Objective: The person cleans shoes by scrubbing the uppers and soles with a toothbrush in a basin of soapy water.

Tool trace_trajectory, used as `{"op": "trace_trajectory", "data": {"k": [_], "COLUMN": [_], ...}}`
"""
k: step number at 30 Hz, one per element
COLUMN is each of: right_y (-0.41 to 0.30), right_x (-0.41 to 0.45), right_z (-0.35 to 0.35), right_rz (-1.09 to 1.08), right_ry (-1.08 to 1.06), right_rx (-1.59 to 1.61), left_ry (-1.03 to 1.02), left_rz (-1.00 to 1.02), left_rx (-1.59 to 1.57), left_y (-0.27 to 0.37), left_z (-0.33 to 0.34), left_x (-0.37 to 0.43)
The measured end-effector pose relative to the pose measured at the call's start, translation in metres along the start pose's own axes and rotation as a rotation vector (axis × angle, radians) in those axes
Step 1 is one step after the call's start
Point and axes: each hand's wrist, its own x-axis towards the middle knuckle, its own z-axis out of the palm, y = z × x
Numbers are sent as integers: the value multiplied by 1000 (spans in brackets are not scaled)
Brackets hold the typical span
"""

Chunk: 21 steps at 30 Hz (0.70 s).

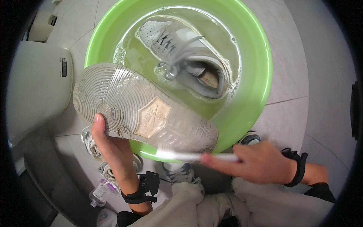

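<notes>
My left hand (114, 153) grips a wet Nike sneaker (127, 93) by its edge, the thumb on the ridged sole, which faces up. The sneaker is tilted over the near left rim of a green plastic basin (259, 71). In my right hand (255, 163) is a white brush (181, 155), blurred, with its head at the lower edge of the sole near the heel; whether it touches cannot be told. A second sneaker (190, 56), light grey and white with loose laces, lies in the cloudy, sudsy water inside the basin.
A white bin-like container (39, 88) stands at the left. Below my left hand are a pair of laced shoes (90, 143) and a clear plastic bottle (99, 194) with a purple part. My own shod feet are beneath the near rim. Grey floor tiles (286, 71) surround the basin.
</notes>
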Motion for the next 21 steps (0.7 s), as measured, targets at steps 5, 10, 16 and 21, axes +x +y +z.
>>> {"op": "trace_trajectory", "data": {"k": [5,10,16,21], "right_y": [10,0,1,10], "right_x": [0,-2,-4,-3], "right_z": [5,2,1,6], "right_rz": [141,-21,38,186], "right_ry": [101,-18,-55,29], "right_rx": [27,35,63,46], "left_ry": [29,18,20,-10], "left_rz": [8,6,-28,-6], "left_rx": [0,-2,44,52], "left_y": [0,0,0,0], "left_z": [0,1,2,-1], "left_x": [-2,-2,-2,-2]}}
